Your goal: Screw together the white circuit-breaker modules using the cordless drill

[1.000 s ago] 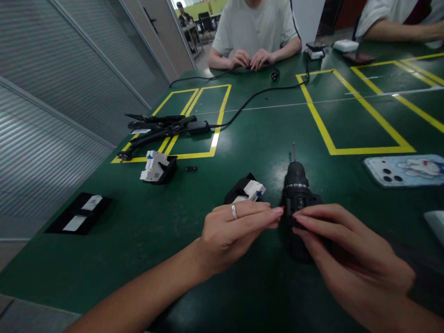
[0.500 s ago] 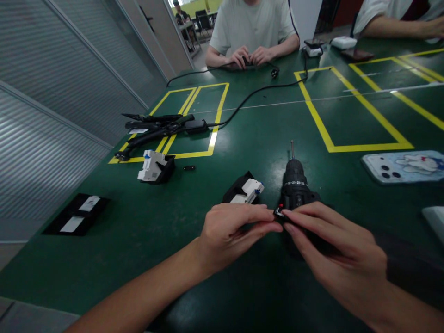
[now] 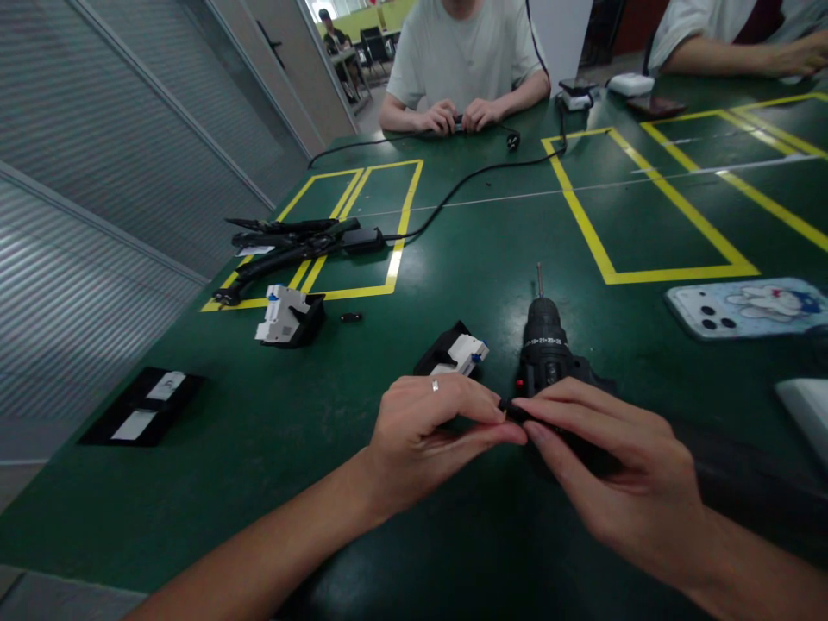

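A small black part [image 3: 516,411] is pinched between the fingertips of both my left hand [image 3: 433,431] and my right hand [image 3: 621,466]. Something small and silvery lies on the index finger of my left hand. Just behind my hands a black power drill [image 3: 547,345] lies on the green table, its bit pointing away, its rear partly hidden by my right hand. A white module in a black holder [image 3: 461,352] sits directly behind my left hand, which covers its lower part.
Farther left are a second white module [image 3: 285,315], a small black piece [image 3: 351,317], a black plate with white labels [image 3: 143,405] and black cabled gear [image 3: 304,241]. A phone [image 3: 743,308] and a white object [image 3: 806,414] lie right. A person's hands [image 3: 459,116] work opposite.
The small black part has turned between my fingers and now shows a dark side. The silvery bit on my left index finger has come into view. The camera view has shifted slightly.
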### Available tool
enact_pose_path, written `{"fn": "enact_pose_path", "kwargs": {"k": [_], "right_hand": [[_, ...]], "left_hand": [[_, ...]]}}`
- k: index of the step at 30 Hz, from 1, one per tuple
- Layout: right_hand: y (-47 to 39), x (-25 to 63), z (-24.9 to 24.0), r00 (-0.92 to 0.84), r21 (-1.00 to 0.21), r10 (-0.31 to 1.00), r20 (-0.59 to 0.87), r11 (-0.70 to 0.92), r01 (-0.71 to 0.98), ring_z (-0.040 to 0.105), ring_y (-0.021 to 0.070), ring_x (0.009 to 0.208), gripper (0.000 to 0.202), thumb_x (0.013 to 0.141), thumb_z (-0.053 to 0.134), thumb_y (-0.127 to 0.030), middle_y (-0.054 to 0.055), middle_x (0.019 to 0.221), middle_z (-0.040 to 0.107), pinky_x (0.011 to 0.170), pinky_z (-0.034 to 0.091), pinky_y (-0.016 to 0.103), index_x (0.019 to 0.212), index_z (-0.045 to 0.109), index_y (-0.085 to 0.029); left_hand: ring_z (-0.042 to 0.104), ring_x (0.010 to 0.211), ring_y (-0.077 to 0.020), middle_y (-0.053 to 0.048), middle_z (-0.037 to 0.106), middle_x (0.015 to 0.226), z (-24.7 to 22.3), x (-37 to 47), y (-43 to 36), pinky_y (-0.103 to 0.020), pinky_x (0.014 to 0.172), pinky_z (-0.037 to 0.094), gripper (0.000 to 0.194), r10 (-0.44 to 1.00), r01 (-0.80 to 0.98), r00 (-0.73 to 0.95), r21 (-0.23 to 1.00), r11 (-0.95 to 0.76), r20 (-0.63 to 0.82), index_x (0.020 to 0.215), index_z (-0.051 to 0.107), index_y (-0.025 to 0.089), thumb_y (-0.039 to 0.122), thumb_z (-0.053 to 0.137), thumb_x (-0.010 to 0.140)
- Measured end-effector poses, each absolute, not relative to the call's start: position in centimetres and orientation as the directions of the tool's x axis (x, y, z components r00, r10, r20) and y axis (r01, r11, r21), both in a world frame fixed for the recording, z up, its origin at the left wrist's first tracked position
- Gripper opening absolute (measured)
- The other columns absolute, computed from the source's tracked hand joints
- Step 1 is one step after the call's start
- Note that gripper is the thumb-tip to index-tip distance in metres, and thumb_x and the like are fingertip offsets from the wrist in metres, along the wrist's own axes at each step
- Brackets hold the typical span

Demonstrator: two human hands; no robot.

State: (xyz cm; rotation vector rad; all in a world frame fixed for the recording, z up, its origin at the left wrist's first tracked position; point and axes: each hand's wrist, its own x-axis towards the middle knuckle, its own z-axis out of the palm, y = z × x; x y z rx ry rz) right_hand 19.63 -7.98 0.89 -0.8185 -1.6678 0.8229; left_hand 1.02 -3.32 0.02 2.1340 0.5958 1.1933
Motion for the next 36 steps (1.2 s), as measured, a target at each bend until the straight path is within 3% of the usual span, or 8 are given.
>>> {"fn": "enact_pose_path", "kwargs": {"k": [9, 20, 24, 31, 36], "right_hand": [[-7.8, 20.1, 0.3, -0.236, -0.840, 0.835, 0.497, 0.531, 0.112, 0.052, 0.0200, 0.084, 0.024, 0.094, 0.050, 0.000, 0.008, 0.098, 0.049, 0.070, 0.045, 0.028, 0.108, 0.067, -0.009], [-8.3, 19.7, 0.6, -0.206, -0.859, 0.850, 0.485, 0.508, 0.069, 0.053, 0.0202, 0.081, 0.022, 0.092, 0.052, 0.001, 0.006, 0.094, 0.050, 0.068, 0.046, 0.028, 0.104, 0.068, -0.010], [-8.2, 19.7, 0.7, -0.178, -0.902, 0.889, 0.422, 0.431, 0.013, 0.054, 0.0202, 0.081, 0.019, 0.091, 0.055, -0.002, 0.006, 0.093, 0.052, 0.069, 0.046, 0.026, 0.100, 0.069, -0.011], [-8.4, 19.8, 0.5, -0.223, -0.953, 0.927, 0.302, 0.288, -0.097, 0.053, 0.0200, 0.076, 0.019, 0.092, 0.056, -0.004, 0.005, 0.089, 0.051, 0.065, 0.043, 0.025, 0.100, 0.070, -0.013], [-8.4, 19.8, 0.6, -0.249, -0.968, 0.943, 0.221, 0.180, -0.178, 0.053, 0.0181, 0.074, 0.018, 0.093, 0.055, -0.006, 0.005, 0.089, 0.052, 0.062, 0.044, 0.019, 0.098, 0.071, -0.013]], "left_hand": [[0.064, 0.068, -0.0128, -0.003, 0.067, 0.071, 0.4, 1.4, -3.1, -0.026, 0.065, 0.053, 0.014, 0.754, 0.114, 0.506, 0.835, -0.539, 0.418, 0.072, 0.063, 0.012, 0.016, 0.076, 0.069], [0.060, 0.072, -0.0127, -0.004, 0.062, 0.076, 0.8, 1.4, -2.9, -0.025, 0.063, 0.051, 0.011, 0.699, 0.129, 0.526, 0.767, -0.629, 0.485, 0.071, 0.067, 0.014, 0.020, 0.076, 0.069], [0.061, 0.074, -0.0131, -0.005, 0.063, 0.079, 0.8, 1.2, -2.9, -0.026, 0.065, 0.052, 0.011, 0.680, 0.121, 0.522, 0.744, -0.657, 0.515, 0.075, 0.068, 0.014, 0.019, 0.076, 0.069], [0.064, 0.070, -0.0116, -0.005, 0.067, 0.080, 1.0, 0.9, -3.4, -0.021, 0.061, 0.054, 0.018, 0.560, 0.155, 0.554, 0.584, -0.797, 0.616, 0.088, 0.066, 0.013, 0.017, 0.074, 0.072], [0.067, 0.075, -0.0124, -0.005, 0.070, 0.081, 1.7, 0.4, -3.9, -0.021, 0.070, 0.058, 0.023, 0.443, 0.259, 0.616, 0.364, -0.895, 0.651, 0.092, 0.065, 0.011, 0.017, 0.074, 0.072]]}}
